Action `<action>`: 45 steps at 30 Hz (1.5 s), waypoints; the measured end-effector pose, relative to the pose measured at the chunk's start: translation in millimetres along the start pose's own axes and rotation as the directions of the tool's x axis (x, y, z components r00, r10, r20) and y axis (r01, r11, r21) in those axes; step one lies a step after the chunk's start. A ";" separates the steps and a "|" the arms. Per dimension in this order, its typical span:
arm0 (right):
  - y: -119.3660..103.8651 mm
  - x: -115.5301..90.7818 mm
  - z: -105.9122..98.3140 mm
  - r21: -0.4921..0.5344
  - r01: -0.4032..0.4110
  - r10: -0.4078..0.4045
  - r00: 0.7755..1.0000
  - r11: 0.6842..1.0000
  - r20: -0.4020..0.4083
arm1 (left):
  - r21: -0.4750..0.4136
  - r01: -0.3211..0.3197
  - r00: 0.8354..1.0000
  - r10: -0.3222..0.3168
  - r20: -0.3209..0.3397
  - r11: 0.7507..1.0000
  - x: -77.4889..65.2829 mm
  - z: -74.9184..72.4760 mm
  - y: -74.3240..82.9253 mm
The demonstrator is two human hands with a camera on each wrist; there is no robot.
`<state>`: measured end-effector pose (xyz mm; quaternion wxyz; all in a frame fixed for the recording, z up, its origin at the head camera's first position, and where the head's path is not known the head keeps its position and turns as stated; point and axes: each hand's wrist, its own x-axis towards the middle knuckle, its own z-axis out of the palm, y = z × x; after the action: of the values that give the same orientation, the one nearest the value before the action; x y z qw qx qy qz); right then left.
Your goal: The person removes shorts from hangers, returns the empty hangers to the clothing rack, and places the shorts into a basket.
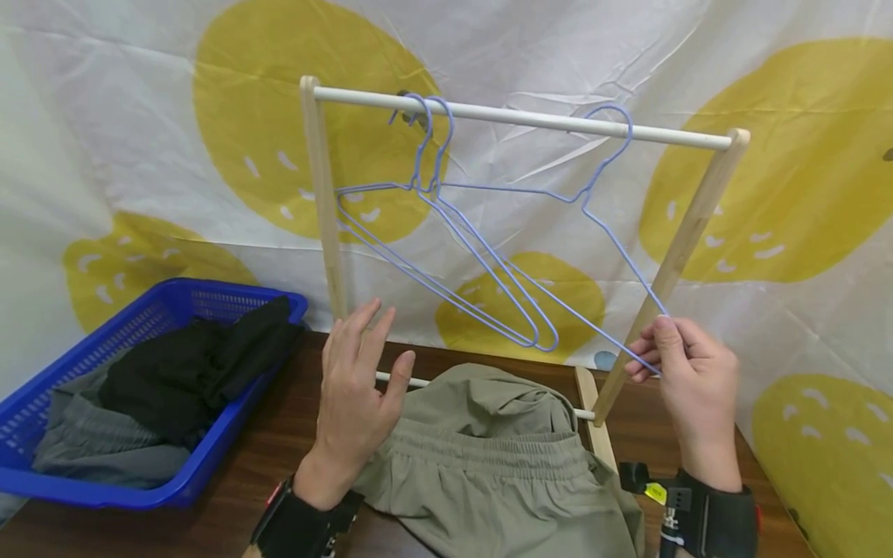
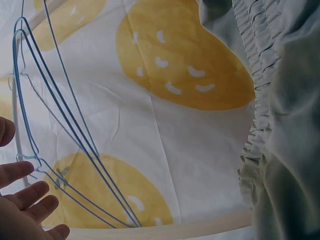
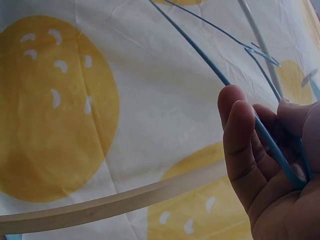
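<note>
My right hand grips the lower right corner of a blue wire hanger, whose hook still sits over the white rail. In the right wrist view, fingers curl round the hanger's wire. My left hand is raised with fingers spread and nothing in it, above the left part of a pair of olive-grey elastic-waist pants. Two more blue hangers hang close together on the rail, left of the held one. The left wrist view has the pants' gathered waistband at its right side.
A small clothes rack with a white rail and wooden posts stands on the brown table. At left sits a blue plastic basket holding black and grey clothes. A white curtain with yellow lemon-like prints hangs behind.
</note>
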<state>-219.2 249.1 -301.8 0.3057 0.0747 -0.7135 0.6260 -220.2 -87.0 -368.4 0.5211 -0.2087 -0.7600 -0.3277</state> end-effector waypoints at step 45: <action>58.7 -46.9 2.3 -0.304 0.076 -0.016 0.981 0.950 0.195 | 0.056 0.066 0.985 -0.074 0.157 0.996 -6.6 1.3 1.4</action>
<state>-211.2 246.0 -376.4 0.2586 0.1020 -0.8268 0.4889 -217.7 -84.9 -374.4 0.4520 -0.1941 -0.8140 -0.3089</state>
